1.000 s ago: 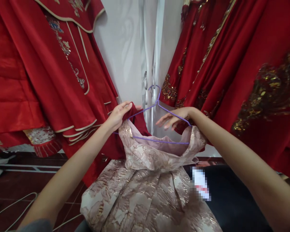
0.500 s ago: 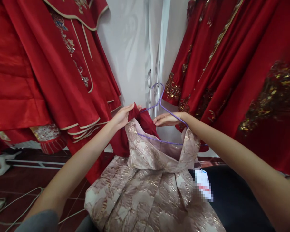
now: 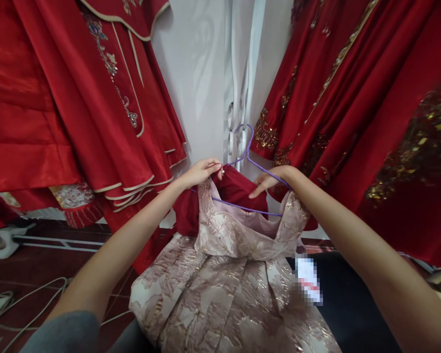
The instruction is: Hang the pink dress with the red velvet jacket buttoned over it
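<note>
Pink-and-gold brocade dress with wide shoulder straps [image 3: 237,284], in the lower centre of the view, bodice uppermost and pleated skirt spreading toward the wearer of the camera. The pale pink lining shows inside the neckline. A thin purple wire-shaped hanger [image 3: 247,152] stands at the neckline: its lower bar crosses the opening, its right arm slopes down to the right strap, and its hook rises above. Behind the bodice hangs a length of plain dark red cloth [image 3: 235,186], part of it raised within the hanger's outline.

The left hand [image 3: 206,171], at the top of the left strap, pinches the upper edge of the dark red cloth between thumb and fingers. The right hand [image 3: 270,181] lies behind the sloping right arm of the hanger, its fingers bent down against the same cloth; whether they grip it cannot be told. A grey sleeve [image 3: 68,333] covers the left upper arm.

Beside the dress, on the right, are a white paper tag with blurred print [image 3: 308,282] and a smooth black surface [image 3: 347,299]. Beyond the hanger's hook stand white panelled doors with curved mouldings [image 3: 191,78]. Flanking them hang red satin garments with cream piping and beaded flowers [image 3: 77,98], left, and red garments with gold sequin embroidery [image 3: 360,127], right. At lower left, a pale looped cable [image 3: 36,294] lies on a dark red tiled floor [image 3: 25,272].
</note>
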The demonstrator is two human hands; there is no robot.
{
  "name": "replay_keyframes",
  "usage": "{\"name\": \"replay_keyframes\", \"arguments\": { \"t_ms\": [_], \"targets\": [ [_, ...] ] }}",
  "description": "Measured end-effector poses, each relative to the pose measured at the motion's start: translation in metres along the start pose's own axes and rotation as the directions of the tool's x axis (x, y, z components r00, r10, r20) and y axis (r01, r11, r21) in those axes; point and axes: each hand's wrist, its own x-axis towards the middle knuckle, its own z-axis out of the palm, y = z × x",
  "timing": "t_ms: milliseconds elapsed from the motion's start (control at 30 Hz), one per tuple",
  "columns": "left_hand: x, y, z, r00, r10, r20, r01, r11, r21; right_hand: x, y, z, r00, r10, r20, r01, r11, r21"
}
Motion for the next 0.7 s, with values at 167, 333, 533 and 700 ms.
{"name": "replay_keyframes", "arguments": {
  "t_ms": [167,333,533,700],
  "targets": [
    [-0.003,0.0,0.001,0.999,0.002,-0.047,0.0,0.999,0.034,-0.001,0.001,-0.001,0.942,0.091,-0.324,-0.192,0.936,-0.294],
    [-0.003,-0.009,0.001,0.994,0.009,-0.113,0.008,0.989,0.148,-0.001,0.002,-0.001,0.71,0.058,-0.702,-0.345,0.898,-0.274],
    [-0.002,-0.016,-0.002,0.991,-0.097,-0.091,0.1,0.995,0.024,-0.007,0.014,-0.004,0.554,-0.086,-0.828,-0.244,0.934,-0.26],
    [0.0,-0.022,0.004,0.987,-0.155,-0.051,0.16,0.982,0.102,-0.015,0.024,-0.007,0.554,-0.279,-0.784,0.173,0.96,-0.22]
  ]
}}
